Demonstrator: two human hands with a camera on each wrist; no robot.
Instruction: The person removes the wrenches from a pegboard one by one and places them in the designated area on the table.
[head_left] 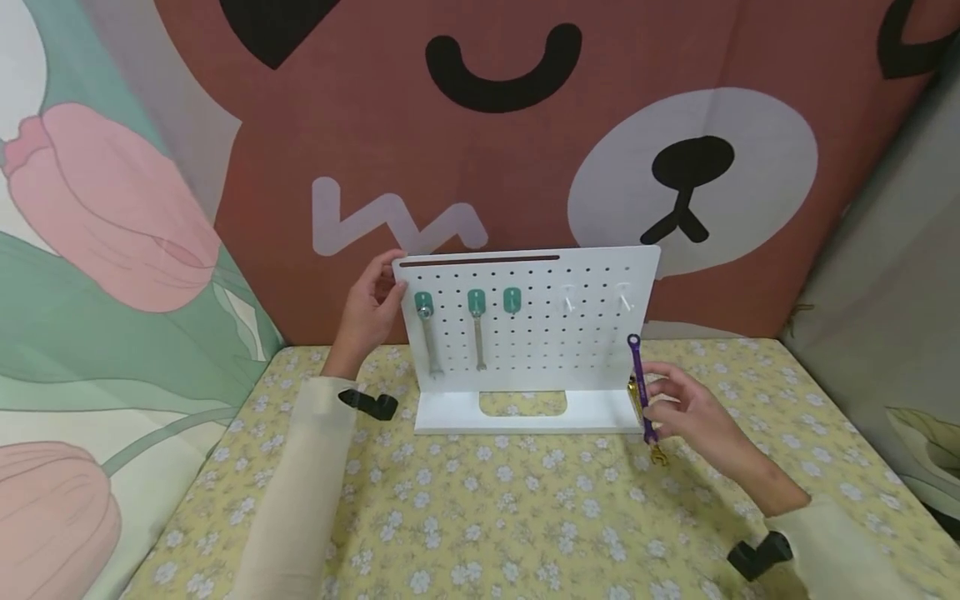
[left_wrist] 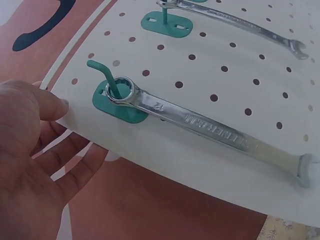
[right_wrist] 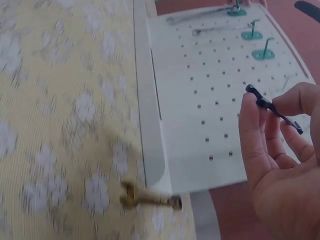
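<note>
A white pegboard (head_left: 540, 333) stands upright on its base. My left hand (head_left: 371, 308) grips its upper left edge, thumb in front and fingers behind. Beside that thumb, a silver combination wrench (left_wrist: 175, 117) hangs by its ring end on a green hook (left_wrist: 132, 114). A second silver wrench (head_left: 480, 342) hangs from the middle green hook (head_left: 476, 300). By the board's right edge, my right hand (head_left: 693, 417) pinches a purple combination wrench (head_left: 639, 379), ring end up. A gold wrench (right_wrist: 150, 199) lies at the base's right corner, partly hidden by the purple one in the head view.
A third green hook (head_left: 512, 300) carries nothing. Two clear hooks (head_left: 569, 298) sit farther right on the board. A yellow floral cloth (head_left: 487, 508) covers the table, and a brown printed backdrop (head_left: 525, 183) hangs behind the board.
</note>
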